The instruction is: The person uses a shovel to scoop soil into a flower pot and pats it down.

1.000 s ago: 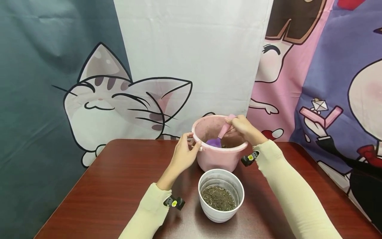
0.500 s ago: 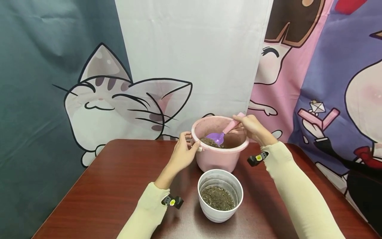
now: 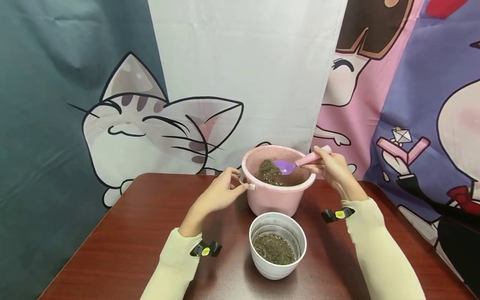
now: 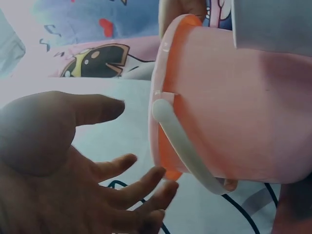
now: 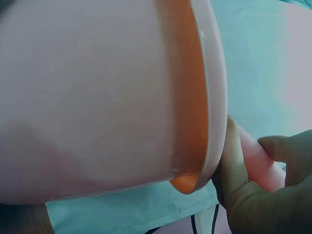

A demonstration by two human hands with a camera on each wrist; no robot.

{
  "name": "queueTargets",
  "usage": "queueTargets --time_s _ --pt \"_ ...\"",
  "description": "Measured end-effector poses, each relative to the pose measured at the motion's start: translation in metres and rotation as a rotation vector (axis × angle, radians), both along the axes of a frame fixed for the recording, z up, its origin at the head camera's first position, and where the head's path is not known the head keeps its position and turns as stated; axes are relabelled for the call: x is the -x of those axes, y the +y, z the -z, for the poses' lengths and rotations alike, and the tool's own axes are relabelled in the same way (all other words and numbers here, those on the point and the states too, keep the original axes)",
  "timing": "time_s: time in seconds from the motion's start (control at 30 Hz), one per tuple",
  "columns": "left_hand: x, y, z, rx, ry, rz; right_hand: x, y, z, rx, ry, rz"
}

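Note:
In the head view my right hand (image 3: 333,171) holds a small shovel (image 3: 286,167) by its pink handle, over the right rim of a pink bucket (image 3: 275,200). Its purple blade bears a mound of dark soil (image 3: 270,171) inside the bucket. At the bucket's left rim is my left hand (image 3: 219,191). The left wrist view shows that hand (image 4: 92,165) with thumb and fingers spread apart, fingertips close to the rim and nothing gripped. A white handle (image 4: 187,146) hangs on the bucket's side. In front stands a white pot (image 3: 275,273), partly filled with soil (image 3: 275,248).
Both containers stand on a reddish-brown wooden table (image 3: 150,216). Directly behind the table hangs a cloth backdrop (image 3: 243,62) with a printed cat and other cartoon figures.
My right hand has moved right and drawn the shovel up, with soil now heaped on its blade. My left hand has loosened from the rim and shifted slightly left. The white pot has stayed put.

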State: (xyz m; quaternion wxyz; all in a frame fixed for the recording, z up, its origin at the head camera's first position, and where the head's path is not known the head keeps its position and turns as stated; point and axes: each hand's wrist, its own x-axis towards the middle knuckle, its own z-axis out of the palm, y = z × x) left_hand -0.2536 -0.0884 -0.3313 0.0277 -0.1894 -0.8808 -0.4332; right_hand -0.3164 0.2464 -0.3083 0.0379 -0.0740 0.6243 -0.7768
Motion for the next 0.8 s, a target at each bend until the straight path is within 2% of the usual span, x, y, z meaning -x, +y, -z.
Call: queueTargets --time_s 0.13,0.3,0.5,0.57,0.63,0.8 --pt "-0.005 -0.001 -0.002 0.055 -0.049 0.063 -0.011 0.003 0.007 0.047 0.084 -0.003" --pt "-0.012 -0.004 -0.005 0.14 -0.102 0.164 -0.022 0.004 0.012 0.115 0.138 0.046" --pt "-0.018 -0.005 -0.008 0.337 -0.158 0.434 -0.031 0.008 0.016 0.167 0.196 0.111" --pt "-0.018 -0.002 -0.007 0.39 -0.181 0.499 -0.034 0.01 0.016 0.189 0.195 0.124" --pt "-0.018 0.002 -0.005 0.428 -0.19 0.531 -0.035 0.012 0.016 0.211 0.186 0.131" --pt "-0.015 0.01 0.003 0.519 -0.18 0.54 -0.038 0.014 0.013 0.231 0.192 0.118"
